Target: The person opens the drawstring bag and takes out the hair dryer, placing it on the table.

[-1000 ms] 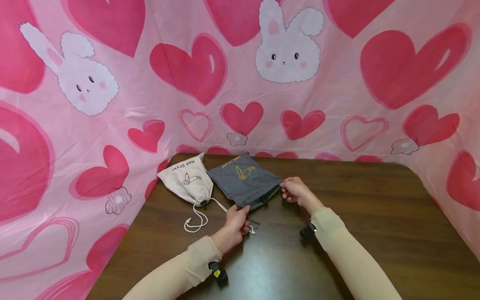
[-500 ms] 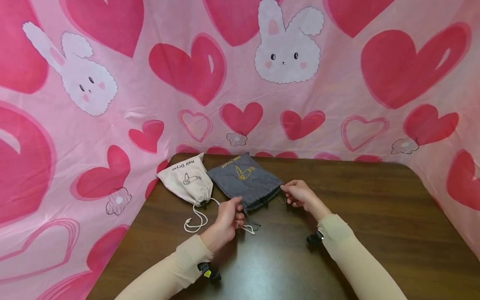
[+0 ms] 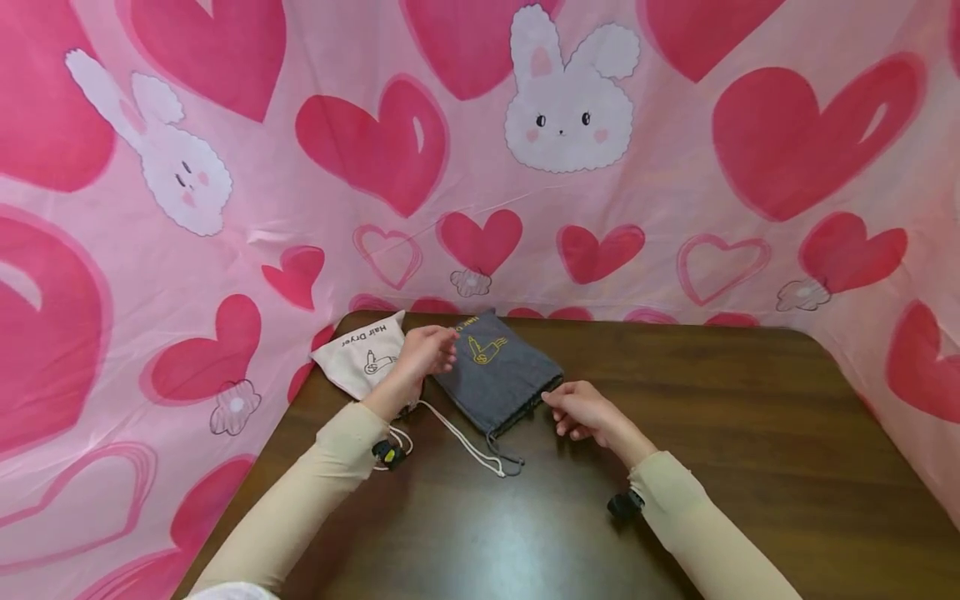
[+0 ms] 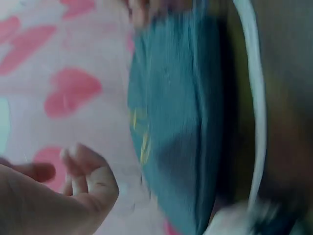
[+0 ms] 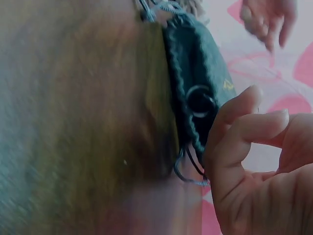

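A grey drawstring bag with a yellow hair dryer print lies on the table, its mouth toward me. In the right wrist view the mouth gapes, and a ring-shaped thing shows there. My left hand is raised above the gap between this bag and a cream "Hair Dryer" drawstring bag, fingers loosely bent and holding nothing. It hides part of both prints. At the right corner of the grey bag's mouth hovers my right hand, fingers loosely bent; nothing shows between thumb and fingers.
The cream bag's white cord runs over the table to near the grey bag's cord end. Brown wooden tabletop stretches to the right. A pink cloth with hearts and rabbits hangs behind and at both sides.
My left hand has left the near corner of the grey bag's mouth and risen up and left over the bags. My right hand has let go of the right corner and shifted slightly nearer.
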Available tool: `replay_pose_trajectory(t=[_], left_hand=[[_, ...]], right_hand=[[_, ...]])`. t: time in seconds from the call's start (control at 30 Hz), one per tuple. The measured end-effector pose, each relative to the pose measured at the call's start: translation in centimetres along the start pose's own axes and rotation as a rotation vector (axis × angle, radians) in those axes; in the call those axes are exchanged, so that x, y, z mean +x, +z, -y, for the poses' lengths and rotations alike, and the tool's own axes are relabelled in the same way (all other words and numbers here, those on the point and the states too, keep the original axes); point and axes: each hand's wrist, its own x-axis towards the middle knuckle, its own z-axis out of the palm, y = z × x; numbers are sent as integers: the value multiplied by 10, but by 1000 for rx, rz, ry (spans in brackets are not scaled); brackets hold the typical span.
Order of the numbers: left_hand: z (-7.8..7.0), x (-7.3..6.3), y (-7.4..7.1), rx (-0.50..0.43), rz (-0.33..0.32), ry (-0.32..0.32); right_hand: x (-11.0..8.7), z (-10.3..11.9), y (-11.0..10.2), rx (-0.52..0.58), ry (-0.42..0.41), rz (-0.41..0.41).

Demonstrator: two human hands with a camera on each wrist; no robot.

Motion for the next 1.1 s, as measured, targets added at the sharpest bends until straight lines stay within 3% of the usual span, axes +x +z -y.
replay_pose_trajectory(t=[0.2,0.33,0.4,0.5,0.67,0.73,0.9,0.97,1.1], left_hand=[[-14,47,-23,589,-74,192],[-8,75,-29,898,-94,232],[-2,86,-30,987,-95,227],[6,99,-28,1023,-81,207],[12,112,-26,983,-62,156],[25,129,-32,939,-59,165],[27,136,-34,872,-53,124],[16,126,-29,888,-54,78],[16,129,-30,926,-45,41]], right_hand=[[-1,-3,10,-15,5,35],[0,-6,13,0,27,59],[0,-8,14,11,32,72],[2,-10,17,24,41,86],[4,-11,21,38,43,90],[4,-10,23,44,40,91],[4,-9,27,50,37,96],[6,-8,28,50,36,93],[9,-6,30,55,37,87]])
